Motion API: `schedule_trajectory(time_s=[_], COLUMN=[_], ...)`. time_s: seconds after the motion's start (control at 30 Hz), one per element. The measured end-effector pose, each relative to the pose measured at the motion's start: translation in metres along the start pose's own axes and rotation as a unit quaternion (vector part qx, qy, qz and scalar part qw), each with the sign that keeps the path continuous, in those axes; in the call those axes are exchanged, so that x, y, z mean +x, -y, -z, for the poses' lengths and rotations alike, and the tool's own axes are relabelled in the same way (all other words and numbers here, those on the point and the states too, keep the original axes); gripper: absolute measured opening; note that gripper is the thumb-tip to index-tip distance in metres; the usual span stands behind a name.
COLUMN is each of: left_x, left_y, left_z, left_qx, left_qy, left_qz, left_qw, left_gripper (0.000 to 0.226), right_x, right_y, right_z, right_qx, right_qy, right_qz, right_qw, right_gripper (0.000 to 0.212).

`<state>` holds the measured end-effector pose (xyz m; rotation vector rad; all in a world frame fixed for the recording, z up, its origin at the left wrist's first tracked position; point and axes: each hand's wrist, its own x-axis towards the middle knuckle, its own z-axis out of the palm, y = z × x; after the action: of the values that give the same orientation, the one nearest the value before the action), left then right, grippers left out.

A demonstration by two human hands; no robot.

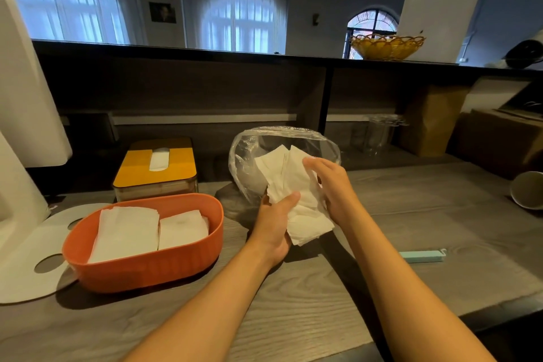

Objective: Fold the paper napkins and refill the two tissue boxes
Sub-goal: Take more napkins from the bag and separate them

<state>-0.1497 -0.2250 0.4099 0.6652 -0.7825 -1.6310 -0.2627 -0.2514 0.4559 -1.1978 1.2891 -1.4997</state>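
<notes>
head view. the left hand (pixel 277 222) grips the near end of a loose stack of paper napkins (pixel 293 185), thumb curled over the top sheets and fingers underneath. the right hand (pixel 332 185) lies along the stack's right side with fingers nearly straight, steadying rather than clasping. the far end of the stack sits inside the mouth of a clear plastic bag (pixel 252 153), which stands near the middle of the counter (pixel 411 214) toward its back edge.

step in hand, as it appears: drawing a batch of napkins out of the bag for folding. to do it well, keep the left thumb pressed firmly so the sheets do not fan apart, and use the flat right hand to square the edges before the stack leaves the bag. the bag is thin and may lift with the stack; pull slowly.

the orange tub (pixel 147 258) sits at the counter's left, toward the front edge, open, with two piles of folded napkins inside side by side. it looks partly filled. just behind it stands the yellow-lidded tissue box (pixel 155 167), lid on, a white sheet showing in its slot.

a white lid-like plate with cut-outs (pixel 38 244) lies at the far left, touching the tub. a pale blue clip (pixel 423 256) lies near the right front edge, well apart from the hands.
</notes>
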Motion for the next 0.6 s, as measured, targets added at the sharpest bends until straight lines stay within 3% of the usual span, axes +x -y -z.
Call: schedule_trajectory(time_s=[0.17,0.4,0.5,0.6], left_x=[-0.003,-0.003,-0.004,-0.004], left_y=[-0.003,-0.007,-0.009,-0.010], left_z=[-0.001,0.000,0.001,0.002], left_qx=[-0.018,-0.082,-0.096,-0.104], left_qy=[-0.001,0.017,0.011,0.010], left_qz=[0.013,0.066,0.072,0.065], left_qw=[1.000,0.994,0.993,0.992], left_gripper=[0.022,0.040,0.040,0.041], right_x=[-0.004,-0.001,-0.001,-0.004], right_y=[0.001,0.000,0.006,0.019], right_z=[0.002,0.004,0.011,0.022], right_qx=[0.024,0.047,0.101,0.203], right_qy=[0.003,-0.072,-0.118,-0.091], right_qz=[0.069,0.026,0.043,0.053], right_qw=[0.997,0.996,0.987,0.973], right_gripper=[0.010,0.007,0.009,0.013])
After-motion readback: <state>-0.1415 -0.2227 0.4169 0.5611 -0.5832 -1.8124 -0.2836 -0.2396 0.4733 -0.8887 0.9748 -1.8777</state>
